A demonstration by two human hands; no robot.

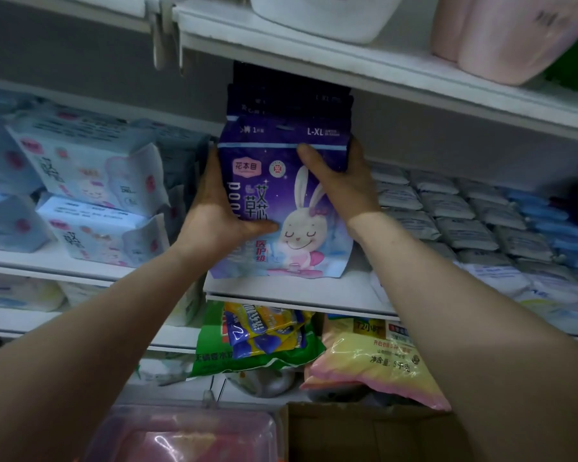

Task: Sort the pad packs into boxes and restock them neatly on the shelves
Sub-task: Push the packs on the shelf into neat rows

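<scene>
A stack of purple pad packs (274, 181) with a white rabbit on the front stands upright on the middle white shelf (291, 291), reaching up to the shelf above. My left hand (211, 208) grips the stack's left side, thumb across the lower front. My right hand (337, 181) holds the right side, thumb on the upper front. More purple packs sit behind the front one, mostly hidden.
Light blue pad packs (90, 168) are piled on the shelf to the left. Rows of small grey and blue packs (464, 215) lie to the right. Green, blue and yellow bags (367, 358) fill the lower shelf. A cardboard box (364, 428) and a pink bin (187, 435) sit below.
</scene>
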